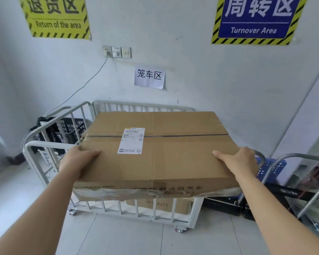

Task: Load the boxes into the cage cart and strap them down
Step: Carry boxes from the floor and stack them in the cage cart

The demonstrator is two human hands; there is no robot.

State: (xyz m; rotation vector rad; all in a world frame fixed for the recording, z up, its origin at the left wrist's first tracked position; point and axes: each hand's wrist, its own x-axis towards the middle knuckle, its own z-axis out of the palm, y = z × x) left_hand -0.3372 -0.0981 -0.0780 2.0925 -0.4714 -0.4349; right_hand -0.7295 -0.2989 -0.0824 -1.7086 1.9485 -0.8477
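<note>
The head view looks down on a large flat cardboard box (155,153), which bears a white shipping label (130,140) on its taped top. The box is held out level over the white cage cart (50,143) standing against the wall. The left hand (78,159) grasps the near left corner, thumb laid on top and fingers hidden underneath. The right hand (238,159) grasps the right edge in the same way. The box spans nearly the whole opening, and its near edge overhangs the cart's front rail. It cannot be told whether it rests on the rim or hangs free. Through the front bars a second box (164,206) already sits low inside the cart. No strap is in sight, so loading looks to be still in hand. With so little room to spare, the box could jam on a rail if lowered askew. The loose torn tape (136,193) along its lower front edge could snag a bar. Held by the edges alone, it might also slip.
</note>
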